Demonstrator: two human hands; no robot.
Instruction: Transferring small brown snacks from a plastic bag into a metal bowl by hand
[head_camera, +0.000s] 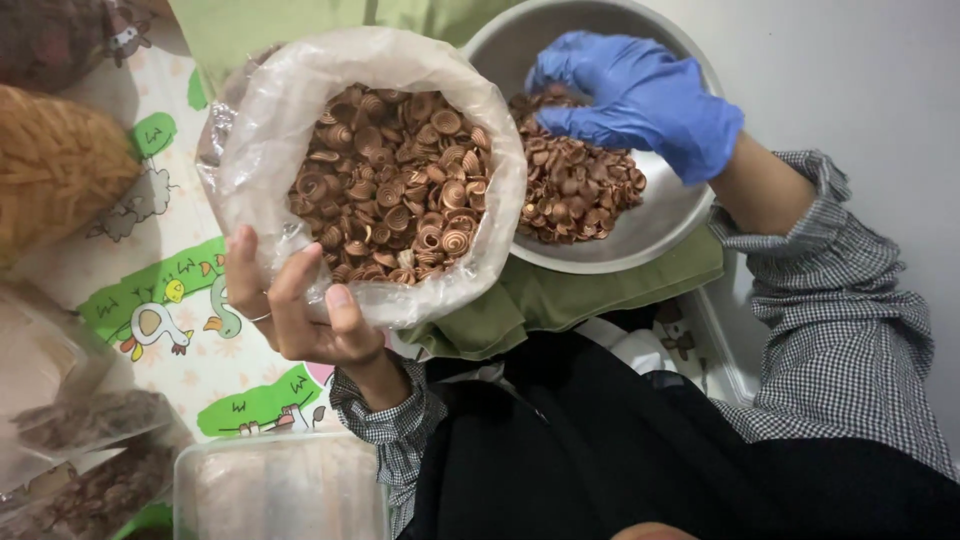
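Over the metal bowl (640, 225), the gloved right hand (640, 100) pinches brown spiral pieces (575, 185) from its heap; just left, the bare left hand (300, 310) grips the open bag (370, 170) of them from below, mouth up

Right hand's fingertips (560, 105) buried among brown spiral shells (575, 185).

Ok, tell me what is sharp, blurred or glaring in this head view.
Head view: the clear plastic bag of brown spiral snacks and the round steel bowl are sharp; the bare left hand and blue-gloved right hand are crisp; the clear plastic tub at the bottom edge is blurred; soft, even light, mild sheen on the bag.
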